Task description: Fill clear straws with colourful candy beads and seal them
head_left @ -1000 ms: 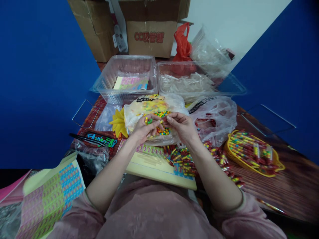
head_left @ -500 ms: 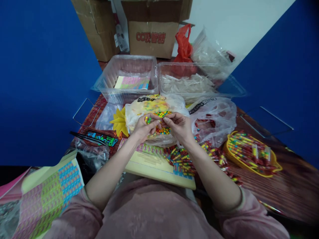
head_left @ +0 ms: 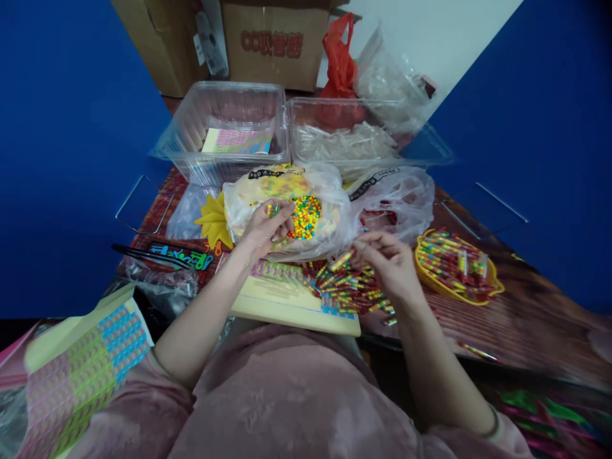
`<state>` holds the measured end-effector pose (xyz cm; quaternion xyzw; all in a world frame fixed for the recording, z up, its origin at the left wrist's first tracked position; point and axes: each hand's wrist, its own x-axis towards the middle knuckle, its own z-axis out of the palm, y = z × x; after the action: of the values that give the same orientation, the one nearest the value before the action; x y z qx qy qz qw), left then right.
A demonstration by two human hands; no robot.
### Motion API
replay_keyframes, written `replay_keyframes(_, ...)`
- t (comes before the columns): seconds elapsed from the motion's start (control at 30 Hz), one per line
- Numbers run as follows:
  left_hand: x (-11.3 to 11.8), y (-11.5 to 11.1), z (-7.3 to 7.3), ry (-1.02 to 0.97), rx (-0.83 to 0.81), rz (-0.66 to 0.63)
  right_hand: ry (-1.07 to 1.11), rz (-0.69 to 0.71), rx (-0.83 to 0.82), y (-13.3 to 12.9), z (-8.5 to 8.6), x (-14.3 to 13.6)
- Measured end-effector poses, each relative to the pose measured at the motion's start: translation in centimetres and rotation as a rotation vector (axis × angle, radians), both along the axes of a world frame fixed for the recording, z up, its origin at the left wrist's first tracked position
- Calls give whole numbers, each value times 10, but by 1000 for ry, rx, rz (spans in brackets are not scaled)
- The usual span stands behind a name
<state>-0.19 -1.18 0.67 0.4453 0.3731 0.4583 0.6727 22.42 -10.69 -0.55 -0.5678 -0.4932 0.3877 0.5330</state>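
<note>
My left hand (head_left: pixel 269 226) is closed over the left side of a plastic bag (head_left: pixel 335 217) full of small colourful candies (head_left: pixel 306 217). A small clear tube with yellow and green pieces (head_left: pixel 273 210) shows between its fingers. My right hand (head_left: pixel 389 264) is to the right, above a pile of filled candy tubes (head_left: pixel 356 287). Its thumb and fingers pinch one yellowish filled tube (head_left: pixel 342 261), slightly blurred. Below the bag lies a pale board with printed label sheets (head_left: pixel 277 299).
Two clear plastic bins (head_left: pixel 229 156) (head_left: pixel 306 159) stand behind the bag, one with label sheets, one with empty tubes. A yellow basket (head_left: pixel 478 299) of filled tubes is on the right. A second bag (head_left: pixel 418 197) lies behind my right hand.
My hands have parted. The right one has moved right and towards me over the tube pile, with a tube in its fingers. The whole view has shifted slightly.
</note>
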Motion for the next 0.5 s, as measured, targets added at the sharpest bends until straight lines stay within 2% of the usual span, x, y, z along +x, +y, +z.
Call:
replay_keyframes(0.1,1,1,0,12,-2,13,-106,112,-70,-12,-24,-2)
replay_keyframes(0.17,2,2,-1,17,-3,22,-209,81,-47,-13,-33,-1)
replay_keyframes(0.23,2,3,-1,21,-12,35,-295,-28,-13,-6,-33,10)
replay_keyframes(0.37,3,4,-2,38,-25,63,-541,-318,33,33,-27,54)
replay_keyframes(0.43,3,4,-2,49,-15,60,-740,-353,-67,60,-28,75)
replay_keyframes(0.5,3,4,-1,58,0,48,-901,-308,-220,87,-33,86)
